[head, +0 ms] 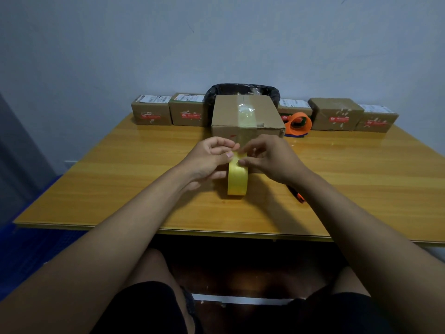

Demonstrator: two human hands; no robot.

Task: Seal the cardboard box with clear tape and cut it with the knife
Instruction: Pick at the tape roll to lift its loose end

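A yellowish roll of clear tape [237, 179] stands on edge on the wooden table [120, 169], just in front of a cardboard box [224, 114]. A strip of tape runs over the box top and down its front face. My left hand [207, 160] grips the roll from the left, thumb on its top. My right hand [267, 157] pinches the tape at the top of the roll with its fingertips. A knife with an orange and black handle [298, 195] lies on the table under my right forearm, partly hidden.
Several small labelled cardboard parcels [151, 113] line the back edge. A black-lined bin [243, 89] stands behind the box. An orange tape dispenser [298, 124] sits to the box's right. A blue crate [29, 249] is on the floor at left.
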